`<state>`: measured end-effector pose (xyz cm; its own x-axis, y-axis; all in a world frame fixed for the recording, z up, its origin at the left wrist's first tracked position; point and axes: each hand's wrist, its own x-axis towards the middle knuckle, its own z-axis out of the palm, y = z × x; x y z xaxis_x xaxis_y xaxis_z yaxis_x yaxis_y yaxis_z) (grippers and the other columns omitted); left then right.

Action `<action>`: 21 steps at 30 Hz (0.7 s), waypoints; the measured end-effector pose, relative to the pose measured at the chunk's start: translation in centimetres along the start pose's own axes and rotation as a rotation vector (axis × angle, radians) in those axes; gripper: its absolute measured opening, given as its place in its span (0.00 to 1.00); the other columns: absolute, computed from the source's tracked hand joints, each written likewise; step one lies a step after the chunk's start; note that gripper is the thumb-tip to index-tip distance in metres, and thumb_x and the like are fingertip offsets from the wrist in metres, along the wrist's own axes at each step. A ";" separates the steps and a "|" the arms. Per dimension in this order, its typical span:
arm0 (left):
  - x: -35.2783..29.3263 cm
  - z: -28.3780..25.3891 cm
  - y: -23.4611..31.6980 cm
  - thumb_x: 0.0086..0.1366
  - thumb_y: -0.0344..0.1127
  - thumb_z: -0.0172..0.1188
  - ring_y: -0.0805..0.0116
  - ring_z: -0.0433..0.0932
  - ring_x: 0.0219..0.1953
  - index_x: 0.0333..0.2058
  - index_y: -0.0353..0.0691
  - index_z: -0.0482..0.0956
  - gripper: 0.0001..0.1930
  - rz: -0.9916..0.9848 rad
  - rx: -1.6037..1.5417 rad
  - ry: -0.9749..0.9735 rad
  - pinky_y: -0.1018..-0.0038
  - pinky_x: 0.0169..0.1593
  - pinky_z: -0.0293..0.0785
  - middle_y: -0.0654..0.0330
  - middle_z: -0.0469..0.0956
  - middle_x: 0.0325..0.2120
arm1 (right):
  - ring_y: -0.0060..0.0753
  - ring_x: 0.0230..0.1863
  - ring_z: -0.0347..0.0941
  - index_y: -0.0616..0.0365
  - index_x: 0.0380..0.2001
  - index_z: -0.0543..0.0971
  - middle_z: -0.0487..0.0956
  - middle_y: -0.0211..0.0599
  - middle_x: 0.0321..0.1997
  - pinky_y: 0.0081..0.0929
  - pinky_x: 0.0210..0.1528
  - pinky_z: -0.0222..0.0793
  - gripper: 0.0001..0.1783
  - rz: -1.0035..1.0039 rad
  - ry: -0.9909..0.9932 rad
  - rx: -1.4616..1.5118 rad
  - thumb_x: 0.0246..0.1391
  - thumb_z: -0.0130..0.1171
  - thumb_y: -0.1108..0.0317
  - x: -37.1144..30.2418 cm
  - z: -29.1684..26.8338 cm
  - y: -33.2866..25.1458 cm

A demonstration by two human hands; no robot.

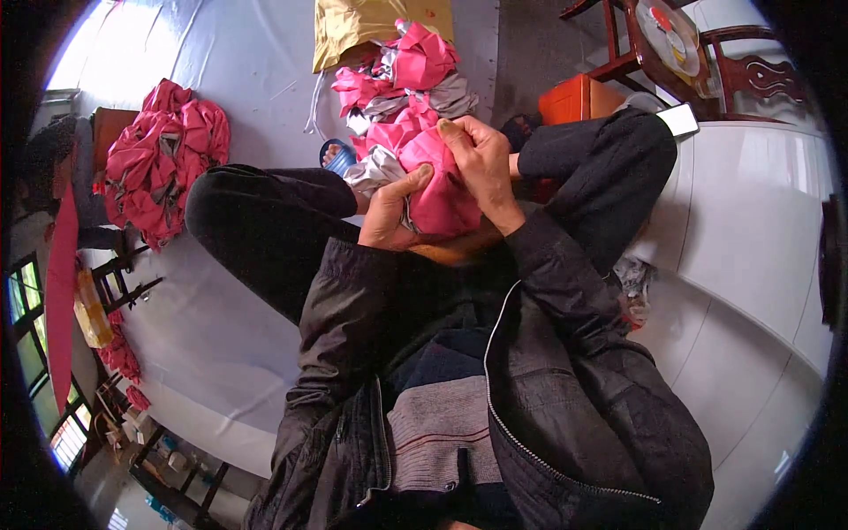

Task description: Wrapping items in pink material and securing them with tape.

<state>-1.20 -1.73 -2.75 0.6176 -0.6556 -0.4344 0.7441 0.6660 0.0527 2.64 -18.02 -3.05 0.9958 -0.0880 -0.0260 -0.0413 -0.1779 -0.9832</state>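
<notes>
– First, state the workpiece position and the grip; 12 o'clock is the top of the view.

– Pink cloth (446, 203) sits just off centre toward 12 o'clock, above the lap. The left hand (397, 208) has its grip clamped on the cloth, thumb on top. The right hand (481, 168) pinches the cloth's upper part, also clamped. Silver-grey fabric (375, 168) lies beside them at 11 o'clock; whether it is joined cannot be told.

– How is the handling best performed?

– As a judgement: anchor with the left thumb, work the right pinch in short increments, and spread the folds flat between both hands. Avoid catching the silver-grey layer unintentionally.

– Describe the surface and room.

– A pink and grey heap (428, 57) lies at 12 o'clock on the grey floor (265, 79), against a yellow sack (375, 26). A larger pink bundle (168, 150) rests at 10 o'clock. Between 1 and 2 o'clock stand an orange box (570, 99) and dark wooden furniture (627, 66). A glossy white surface (751, 203) extends toward 3 o'clock. Barred windows (31, 327) admit light between 8 and 9 o'clock.
</notes>
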 end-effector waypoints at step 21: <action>0.0 0.3 -0.8 0.67 0.33 0.56 0.65 0.81 0.42 0.48 0.36 0.75 0.12 0.122 0.064 0.107 0.65 0.50 0.79 0.58 0.80 0.42 | 0.19 0.26 0.69 0.61 0.31 0.78 0.76 0.36 0.22 0.25 0.30 0.67 0.13 -0.170 0.063 -0.024 0.61 0.59 0.61 -1.0 0.3 -1.4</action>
<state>-1.71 -2.37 -2.54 0.6760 -0.5280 -0.5140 0.6823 0.7119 0.1661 1.72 -17.40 -1.71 0.9816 -0.1155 0.1523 0.1244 -0.2189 -0.9678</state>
